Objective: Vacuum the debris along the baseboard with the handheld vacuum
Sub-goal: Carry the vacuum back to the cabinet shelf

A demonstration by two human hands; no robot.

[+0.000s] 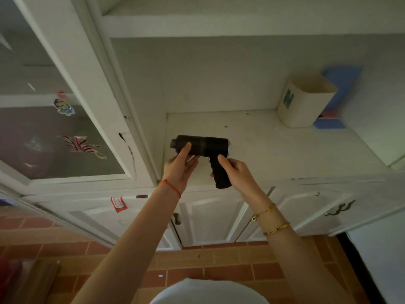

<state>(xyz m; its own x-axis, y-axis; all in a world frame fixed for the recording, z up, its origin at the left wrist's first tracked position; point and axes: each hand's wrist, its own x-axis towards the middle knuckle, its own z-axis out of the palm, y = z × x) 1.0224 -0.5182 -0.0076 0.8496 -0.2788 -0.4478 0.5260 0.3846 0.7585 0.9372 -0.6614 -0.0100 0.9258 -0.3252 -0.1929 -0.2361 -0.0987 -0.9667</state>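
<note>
A black handheld vacuum (206,145), pistol-shaped, is held above the white cabinet counter (285,150), its barrel pointing left. My right hand (236,170) grips its handle from the right. My left hand (182,165) touches the underside of the barrel near the nozzle end, thumb up on its side. Small dark specks of debris (199,256) lie on the red tile floor (219,264) along the base of the white cabinet (210,218).
A cream plastic bin (304,102) and blue sponges (331,123) stand at the counter's back right. A tall glass-door cabinet (54,128) with stickers rises at left. A dark gap and white surface (381,260) border the right. A wooden object (32,279) lies at lower left.
</note>
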